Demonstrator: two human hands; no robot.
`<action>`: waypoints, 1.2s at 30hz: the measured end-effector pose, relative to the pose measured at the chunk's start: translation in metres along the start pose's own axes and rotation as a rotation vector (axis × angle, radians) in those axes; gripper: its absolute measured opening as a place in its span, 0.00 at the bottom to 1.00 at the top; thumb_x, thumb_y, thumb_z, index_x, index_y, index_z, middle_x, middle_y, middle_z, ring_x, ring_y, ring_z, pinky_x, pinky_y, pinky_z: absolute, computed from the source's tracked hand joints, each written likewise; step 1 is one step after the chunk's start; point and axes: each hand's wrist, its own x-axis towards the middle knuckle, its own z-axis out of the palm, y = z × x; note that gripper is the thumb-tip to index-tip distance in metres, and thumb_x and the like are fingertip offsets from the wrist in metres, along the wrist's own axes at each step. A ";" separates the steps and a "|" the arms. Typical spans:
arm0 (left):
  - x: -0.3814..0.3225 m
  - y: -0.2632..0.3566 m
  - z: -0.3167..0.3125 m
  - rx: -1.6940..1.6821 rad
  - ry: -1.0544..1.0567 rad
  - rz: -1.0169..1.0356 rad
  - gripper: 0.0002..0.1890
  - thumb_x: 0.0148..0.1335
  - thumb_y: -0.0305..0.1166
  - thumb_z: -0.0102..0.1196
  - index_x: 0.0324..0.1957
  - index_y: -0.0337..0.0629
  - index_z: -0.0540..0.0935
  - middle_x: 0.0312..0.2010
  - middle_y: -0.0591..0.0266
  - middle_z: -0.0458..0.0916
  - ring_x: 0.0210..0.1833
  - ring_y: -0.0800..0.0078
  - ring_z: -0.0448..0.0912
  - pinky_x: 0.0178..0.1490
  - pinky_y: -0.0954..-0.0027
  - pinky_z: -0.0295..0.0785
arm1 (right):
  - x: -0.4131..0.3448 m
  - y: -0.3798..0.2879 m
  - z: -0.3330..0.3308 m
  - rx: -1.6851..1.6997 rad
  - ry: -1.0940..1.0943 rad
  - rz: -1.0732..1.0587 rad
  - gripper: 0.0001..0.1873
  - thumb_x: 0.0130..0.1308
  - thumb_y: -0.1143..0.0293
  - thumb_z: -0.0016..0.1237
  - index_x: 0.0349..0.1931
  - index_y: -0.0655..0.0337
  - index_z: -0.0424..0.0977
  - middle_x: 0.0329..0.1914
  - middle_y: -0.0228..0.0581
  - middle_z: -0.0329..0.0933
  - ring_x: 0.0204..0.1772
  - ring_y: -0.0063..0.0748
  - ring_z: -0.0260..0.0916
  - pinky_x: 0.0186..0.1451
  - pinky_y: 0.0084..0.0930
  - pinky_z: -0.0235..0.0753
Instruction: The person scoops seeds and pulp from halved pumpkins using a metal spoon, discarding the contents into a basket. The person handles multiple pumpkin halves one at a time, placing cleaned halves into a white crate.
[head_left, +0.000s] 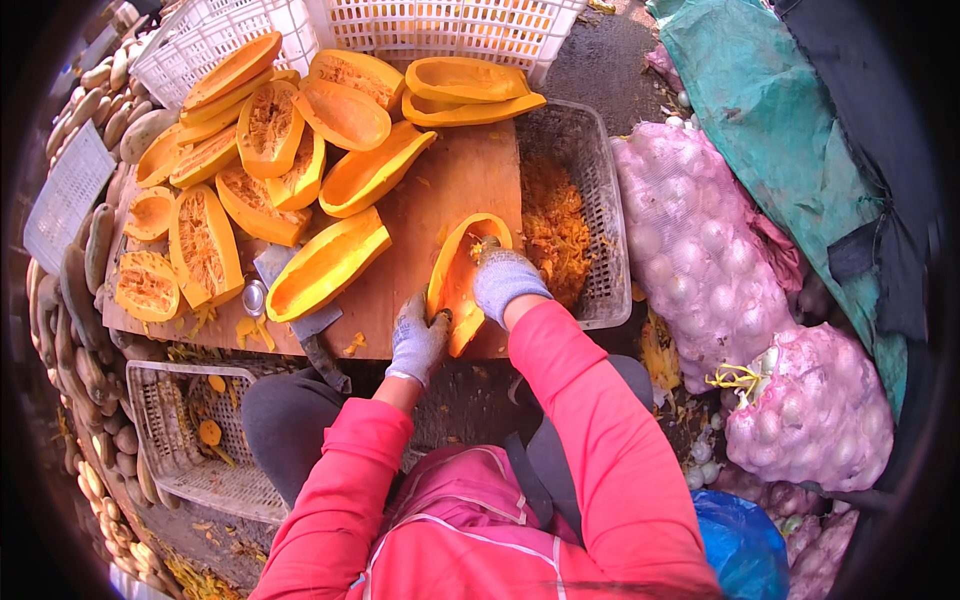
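A hollow, peeled pumpkin half (455, 279) lies tilted at the front right of a wooden board (469, 184). My left hand (420, 337), in a grey-white glove, grips its lower left side. My gloved right hand (506, 276) is at its upper right, fingers over the cavity; what they hold, if anything, is hidden. Another hollowed half (328, 264) lies left of it, partly over the blade of a cleaver (315, 321). Further halves are heaped at the board's back left; some, like this pumpkin half (202, 244), still show seeds and fibre.
Pumpkin pulp (555, 225) fills part of a grey basket (616, 259) on the right. White crates (450, 26) stand behind the board. Mesh sacks of onions (690, 240) lie at the right. Another basket (202, 480) stands lower left; unpeeled squashes (79, 300) are piled beyond.
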 end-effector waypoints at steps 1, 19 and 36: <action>0.001 0.000 -0.001 -0.070 -0.016 -0.017 0.26 0.61 0.30 0.57 0.63 0.35 0.75 0.56 0.36 0.79 0.61 0.42 0.77 0.66 0.53 0.70 | -0.001 -0.001 0.001 -0.022 0.016 -0.017 0.23 0.72 0.69 0.42 0.65 0.65 0.67 0.58 0.60 0.80 0.59 0.57 0.80 0.58 0.48 0.81; -0.002 0.006 -0.014 -0.212 -0.155 -0.049 0.37 0.56 0.23 0.55 0.72 0.39 0.68 0.62 0.39 0.78 0.67 0.52 0.77 0.69 0.62 0.70 | -0.052 0.005 0.011 0.157 0.058 -0.047 0.22 0.70 0.71 0.39 0.63 0.65 0.70 0.51 0.65 0.80 0.54 0.62 0.79 0.56 0.51 0.78; -0.009 -0.006 -0.001 -0.042 -0.034 0.014 0.35 0.56 0.25 0.52 0.70 0.41 0.71 0.55 0.34 0.80 0.59 0.41 0.77 0.66 0.53 0.71 | -0.041 0.018 -0.016 0.509 -0.242 0.207 0.19 0.76 0.62 0.39 0.48 0.70 0.76 0.31 0.51 0.84 0.26 0.42 0.82 0.30 0.40 0.79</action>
